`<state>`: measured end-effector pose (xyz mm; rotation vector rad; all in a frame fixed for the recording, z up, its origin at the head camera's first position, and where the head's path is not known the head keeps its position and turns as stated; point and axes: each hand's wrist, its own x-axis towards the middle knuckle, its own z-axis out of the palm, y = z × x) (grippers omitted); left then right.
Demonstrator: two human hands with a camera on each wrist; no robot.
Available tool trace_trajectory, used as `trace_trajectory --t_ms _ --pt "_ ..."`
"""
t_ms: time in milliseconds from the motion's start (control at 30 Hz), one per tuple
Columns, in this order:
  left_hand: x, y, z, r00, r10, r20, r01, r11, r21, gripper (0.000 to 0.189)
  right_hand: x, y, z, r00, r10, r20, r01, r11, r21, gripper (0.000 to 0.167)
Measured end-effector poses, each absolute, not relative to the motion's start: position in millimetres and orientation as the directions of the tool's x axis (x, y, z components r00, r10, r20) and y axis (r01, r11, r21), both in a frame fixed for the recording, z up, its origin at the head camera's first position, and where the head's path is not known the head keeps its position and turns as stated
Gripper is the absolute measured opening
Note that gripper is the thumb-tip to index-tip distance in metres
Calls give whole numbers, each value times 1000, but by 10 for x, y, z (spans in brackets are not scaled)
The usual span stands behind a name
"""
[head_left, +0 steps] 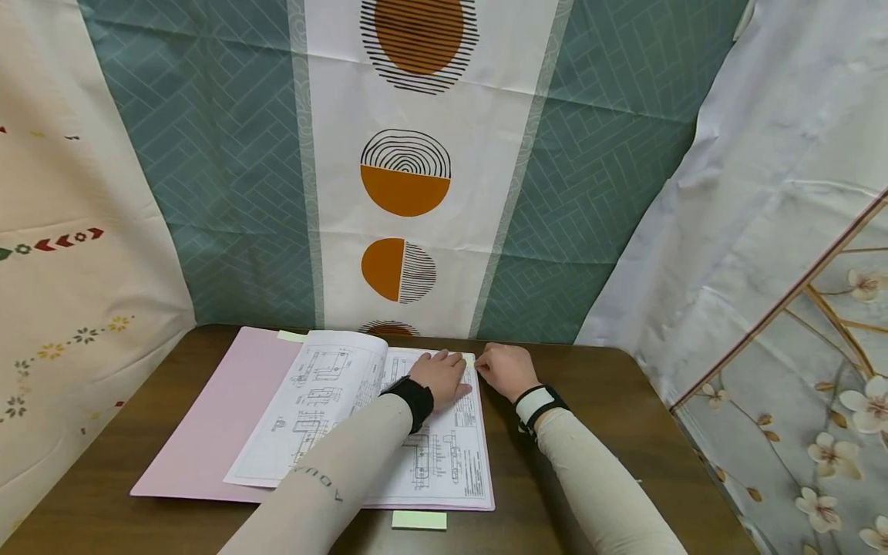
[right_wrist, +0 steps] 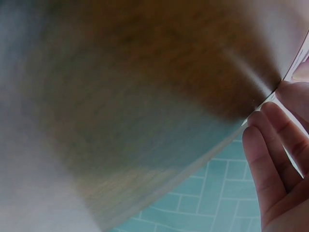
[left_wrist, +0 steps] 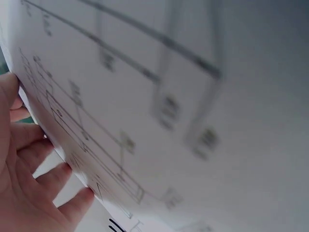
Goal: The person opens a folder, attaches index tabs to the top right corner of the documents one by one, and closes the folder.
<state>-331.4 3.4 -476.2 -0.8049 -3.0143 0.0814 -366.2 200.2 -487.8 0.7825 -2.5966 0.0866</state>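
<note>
One sticky tab (head_left: 292, 336) looks placed, left of both hands. Second tab (head_left: 469, 360), between them, apparently unfinished: right hand (head_left: 509, 370) curled, pinching it; left hand (head_left: 442, 378) spread flat on drawing page (head_left: 466, 455), gripping nothing. Green pad (head_left: 419, 520) bodyward.

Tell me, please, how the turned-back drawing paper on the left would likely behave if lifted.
The drawing paper would probably flop, since it curves along its right side. Looking thin, it should be light, and might crease easily.

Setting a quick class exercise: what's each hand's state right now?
Left hand: open, on the printed page.
Right hand: at the page's edge; whether it's pinching can't be told.
</note>
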Motion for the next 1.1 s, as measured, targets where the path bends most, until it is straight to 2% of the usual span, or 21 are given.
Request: trace_trajectory --t_ms 167,467,600,967,1100 --pt "-3251 68 -4684 -880 475 0 474 878 -73 63 -3662 1999 -4875 -758 -511 404 -536 842 61 10" --pt "-3248 75 -4827 -779 625 40 605 767 -214 60 -3682 2030 -4860 -754 -517 405 -528 844 96 9" --pt "-3277 64 -4919 -765 642 53 617 754 -225 61 -3684 2038 -4883 -749 -520 410 -531 842 99 9" --pt "-3311 50 -4818 -839 544 15 539 834 -117 64 -3653 2006 -4886 -754 -517 405 -539 840 68 9" --pt "-3369 45 -4849 -867 498 16 492 862 -125 66 -3663 1997 -4876 -744 -525 414 -545 835 80 11"
